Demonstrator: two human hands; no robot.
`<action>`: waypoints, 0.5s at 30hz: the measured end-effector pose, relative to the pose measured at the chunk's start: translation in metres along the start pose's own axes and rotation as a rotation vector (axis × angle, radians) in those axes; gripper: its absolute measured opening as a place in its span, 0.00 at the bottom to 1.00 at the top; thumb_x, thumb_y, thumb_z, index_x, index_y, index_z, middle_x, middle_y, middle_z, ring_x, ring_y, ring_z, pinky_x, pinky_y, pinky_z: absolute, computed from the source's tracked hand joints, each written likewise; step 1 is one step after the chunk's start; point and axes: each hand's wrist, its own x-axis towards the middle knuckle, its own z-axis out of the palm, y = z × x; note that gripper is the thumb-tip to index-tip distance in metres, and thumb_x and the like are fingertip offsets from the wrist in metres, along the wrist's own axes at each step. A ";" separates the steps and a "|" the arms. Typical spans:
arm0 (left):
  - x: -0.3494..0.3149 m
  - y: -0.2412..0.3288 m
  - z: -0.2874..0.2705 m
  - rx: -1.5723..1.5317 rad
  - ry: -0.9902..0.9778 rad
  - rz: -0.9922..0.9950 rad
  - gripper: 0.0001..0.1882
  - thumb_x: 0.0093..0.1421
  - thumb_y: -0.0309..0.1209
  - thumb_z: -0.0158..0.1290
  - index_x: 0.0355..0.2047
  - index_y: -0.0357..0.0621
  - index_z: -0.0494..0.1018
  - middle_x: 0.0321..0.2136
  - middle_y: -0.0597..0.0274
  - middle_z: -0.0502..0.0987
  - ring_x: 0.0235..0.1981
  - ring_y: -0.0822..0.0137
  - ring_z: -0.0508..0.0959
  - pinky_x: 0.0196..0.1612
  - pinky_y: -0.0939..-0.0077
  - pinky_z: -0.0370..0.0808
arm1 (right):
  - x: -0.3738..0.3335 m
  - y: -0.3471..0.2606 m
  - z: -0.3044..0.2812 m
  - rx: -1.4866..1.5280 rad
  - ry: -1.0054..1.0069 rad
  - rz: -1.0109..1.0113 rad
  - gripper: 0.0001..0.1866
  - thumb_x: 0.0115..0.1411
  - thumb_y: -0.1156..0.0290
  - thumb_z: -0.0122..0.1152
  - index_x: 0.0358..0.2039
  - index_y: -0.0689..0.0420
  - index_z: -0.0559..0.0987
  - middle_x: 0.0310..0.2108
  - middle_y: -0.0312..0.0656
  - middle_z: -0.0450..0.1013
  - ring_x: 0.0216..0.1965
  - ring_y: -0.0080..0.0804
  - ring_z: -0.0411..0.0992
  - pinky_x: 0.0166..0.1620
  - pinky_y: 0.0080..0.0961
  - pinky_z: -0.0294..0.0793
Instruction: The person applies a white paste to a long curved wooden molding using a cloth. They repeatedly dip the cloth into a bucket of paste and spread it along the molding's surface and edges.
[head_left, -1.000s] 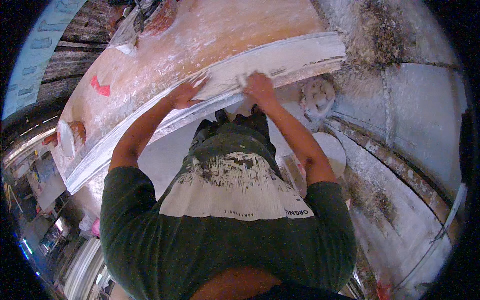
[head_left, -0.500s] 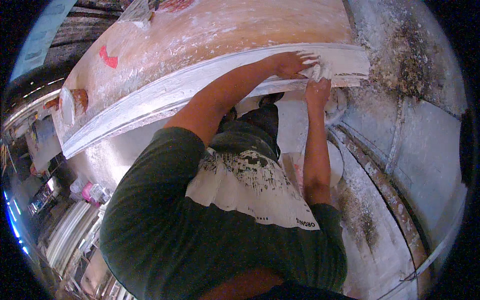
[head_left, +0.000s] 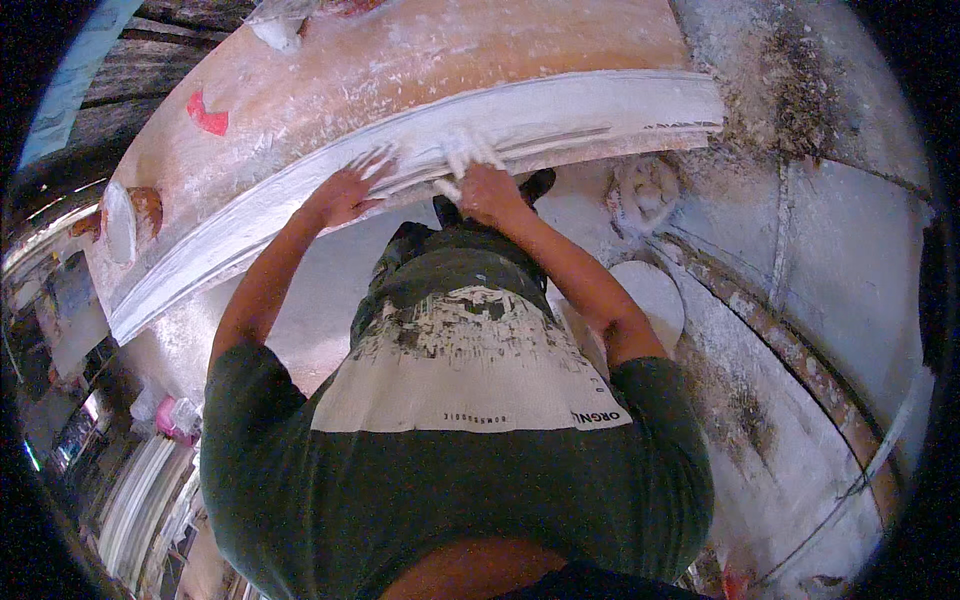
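A long white moulding strip (head_left: 560, 118), wet-looking and ridged lengthwise, lies along the near edge of a brown worktable (head_left: 330, 85). My left hand (head_left: 348, 190) rests at the strip's near edge, left of the middle, with its fingers spread over it. A short way to the right, my right hand (head_left: 484, 188) reaches onto the same strip, its white-coated fingers apart and slightly blurred. Neither hand shows anything held.
On the table are a red scrap (head_left: 207, 113) and a white-crusted piece (head_left: 122, 222) at the left end. A white-caked round container (head_left: 645, 190) stands below the table's right end. A pale round lid or bucket top (head_left: 650, 300) is beside my right forearm.
Both hands have left the strip's right end, where they were close together, and moved left along it. They are now apart, with fingers spread. My body has shifted left too.
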 end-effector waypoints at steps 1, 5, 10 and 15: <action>-0.013 -0.004 0.001 0.010 0.012 -0.025 0.37 0.60 0.42 0.46 0.65 0.48 0.45 0.65 0.50 0.45 0.65 0.47 0.48 0.65 0.57 0.51 | 0.004 0.002 0.023 -0.038 0.051 -0.028 0.34 0.58 0.42 0.43 0.42 0.65 0.75 0.45 0.60 0.70 0.46 0.55 0.70 0.49 0.49 0.69; -0.046 -0.014 0.016 -0.055 0.063 -0.158 0.38 0.58 0.40 0.48 0.65 0.48 0.44 0.65 0.50 0.45 0.65 0.47 0.48 0.64 0.57 0.52 | -0.003 0.046 0.031 -0.157 0.018 0.071 0.23 0.56 0.52 0.50 0.31 0.63 0.78 0.30 0.55 0.72 0.36 0.52 0.72 0.41 0.46 0.71; -0.056 -0.017 0.015 -0.038 0.115 -0.083 0.37 0.59 0.40 0.48 0.65 0.50 0.45 0.65 0.51 0.45 0.65 0.45 0.47 0.64 0.57 0.52 | -0.020 0.072 -0.018 -0.272 0.204 0.164 0.18 0.50 0.58 0.56 0.28 0.62 0.78 0.27 0.52 0.71 0.35 0.51 0.71 0.39 0.44 0.72; -0.046 -0.012 0.010 0.123 0.072 -0.004 0.31 0.61 0.46 0.43 0.64 0.64 0.51 0.66 0.54 0.46 0.65 0.48 0.48 0.64 0.55 0.51 | -0.001 -0.028 0.009 -0.116 0.228 -0.180 0.30 0.55 0.45 0.50 0.40 0.64 0.76 0.40 0.59 0.72 0.42 0.54 0.72 0.45 0.47 0.71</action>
